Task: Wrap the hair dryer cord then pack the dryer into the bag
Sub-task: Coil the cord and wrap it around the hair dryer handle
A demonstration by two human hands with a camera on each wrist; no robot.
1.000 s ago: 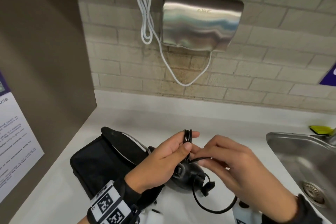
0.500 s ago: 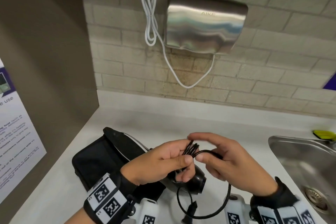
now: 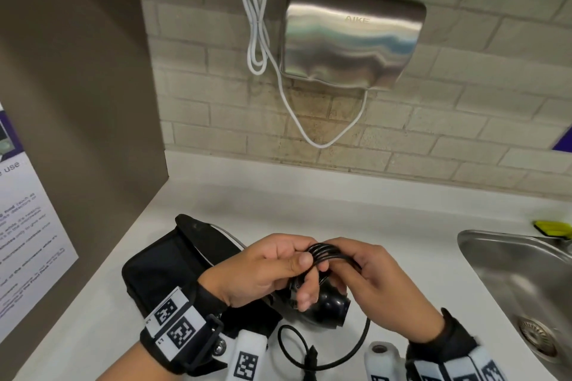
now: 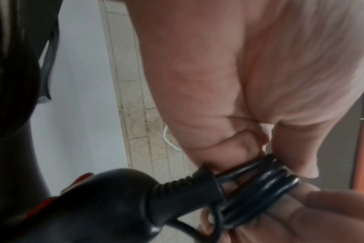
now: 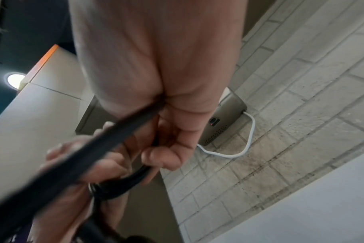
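A small black hair dryer (image 3: 325, 308) hangs just above the white counter under my hands. Its black cord (image 3: 322, 252) is gathered into several loops. My left hand (image 3: 278, 269) pinches the loops between thumb and fingers; the left wrist view shows the coils (image 4: 266, 184) beside the dryer's strain relief (image 4: 189, 182). My right hand (image 3: 365, 269) curls round the same cord (image 5: 119, 131) from the right. A loose length of cord with the plug (image 3: 311, 357) trails on the counter near me. The black bag (image 3: 173, 266) lies open at the left, under my left wrist.
A steel sink (image 3: 523, 284) is set into the counter at the right, with a yellow sponge (image 3: 554, 227) behind it. A metal hand dryer (image 3: 353, 37) with a white cable (image 3: 257, 25) hangs on the tiled wall. A brown panel with a notice (image 3: 28, 219) closes off the left.
Over the last second my right hand has laid more loops onto the bundle held by my left hand. The trailing cord on the counter has grown shorter and the plug has slid nearer.
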